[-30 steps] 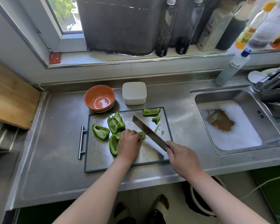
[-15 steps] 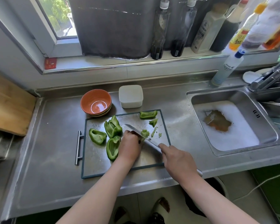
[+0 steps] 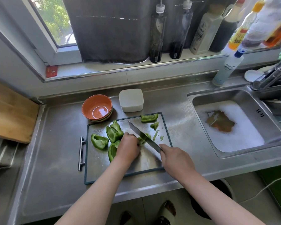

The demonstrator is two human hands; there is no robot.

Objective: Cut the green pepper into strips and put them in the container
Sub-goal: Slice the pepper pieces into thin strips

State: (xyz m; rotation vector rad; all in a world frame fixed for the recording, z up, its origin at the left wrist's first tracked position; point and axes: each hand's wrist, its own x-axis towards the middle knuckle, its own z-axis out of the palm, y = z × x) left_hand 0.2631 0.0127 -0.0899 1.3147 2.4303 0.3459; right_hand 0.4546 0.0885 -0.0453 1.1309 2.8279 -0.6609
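Observation:
On the steel cutting board [image 3: 102,166] lie several green pepper pieces: a chunk at the left [image 3: 99,141], a pair of curved pieces [image 3: 114,131], one at the far edge [image 3: 149,117] and small strips [image 3: 155,134]. My left hand [image 3: 128,147] presses a pepper piece [image 3: 143,139] onto the board, fingers curled. My right hand [image 3: 174,157] grips the handle of a knife [image 3: 143,138], whose blade lies across that piece, tip pointing away to the left. A white lidded container [image 3: 131,100] stands behind the board.
Stacked orange bowls [image 3: 96,108] sit left of the container. A sink [image 3: 234,125] with foam lies to the right, a tap [image 3: 271,77] above it. Bottles line the windowsill [image 3: 136,69]. A wooden board [image 3: 10,114] rests at the far left.
The knife dropped low onto the pepper piece, then its tip rose again over the board. My left hand stayed pressed on the same piece. The camera view shifted slightly.

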